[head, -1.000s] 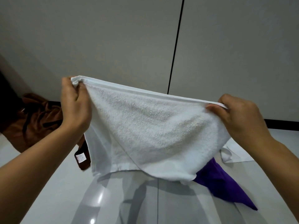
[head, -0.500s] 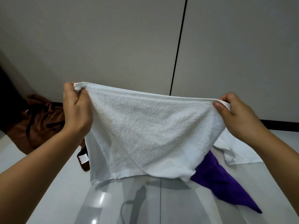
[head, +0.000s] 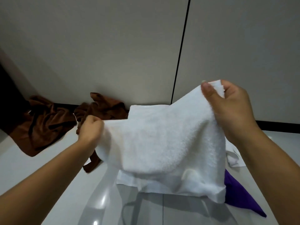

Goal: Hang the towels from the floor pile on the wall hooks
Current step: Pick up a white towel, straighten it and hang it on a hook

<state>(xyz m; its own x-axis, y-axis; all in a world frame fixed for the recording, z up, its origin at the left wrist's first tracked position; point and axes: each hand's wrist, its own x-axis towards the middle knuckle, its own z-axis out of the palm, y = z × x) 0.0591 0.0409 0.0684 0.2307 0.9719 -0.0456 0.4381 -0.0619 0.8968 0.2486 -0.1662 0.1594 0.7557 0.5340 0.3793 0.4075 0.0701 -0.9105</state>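
I hold a white terry towel [head: 168, 143] in the air in front of me, above the floor. My right hand [head: 230, 111] pinches its upper right corner between thumb and fingers, raised high. My left hand [head: 90, 129] grips the towel's left edge lower down, fingers curled round the cloth. The towel slopes down from right to left and hangs folded over itself. No wall hooks are in view.
Brown towels [head: 43, 124] lie crumpled on the glossy floor by the wall at left. A purple cloth [head: 238, 197] and another white cloth [head: 233, 158] lie on the floor at right. A grey panelled wall [head: 113, 46] with a black skirting strip stands ahead.
My left hand has dropped and moved right along the towel's edge; my right hand has risen. The towel, stretched level before, now slopes and sags. The view has tilted down.
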